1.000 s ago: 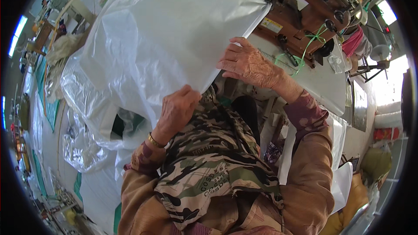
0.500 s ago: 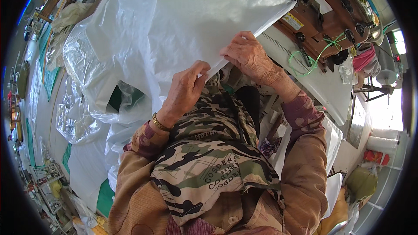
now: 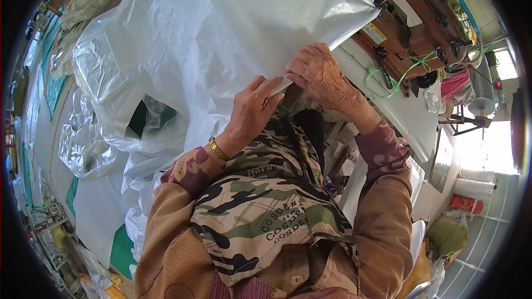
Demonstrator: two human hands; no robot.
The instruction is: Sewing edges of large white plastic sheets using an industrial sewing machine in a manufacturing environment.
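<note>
A large sheet of white, shiny plastic (image 3: 244, 16) spreads away from me, its near edge running up to the sewing machine (image 3: 413, 19). My right hand (image 3: 318, 75) is closed on that edge, fingers curled and thumb pressed against it. Just to the left, my left hand (image 3: 252, 105) pinches the same edge between thumb and fingers. A narrow fold of the sheet shows between the two hands. At the far right end, the edge lies under the front of the brown machine.
A white machine table with a ruler (image 3: 363, 66) lies to the right. Light green cord (image 3: 402, 80) hangs loosely by the machine. Crumpled clear plastic (image 3: 86, 144) and more sheeting lie at left. A rolled olive bag (image 3: 448, 233) sits at lower right.
My left hand has moved right and slightly up along the edge, closer to my right hand. The right hand has shifted slightly to the right. The whole view has turned a little.
</note>
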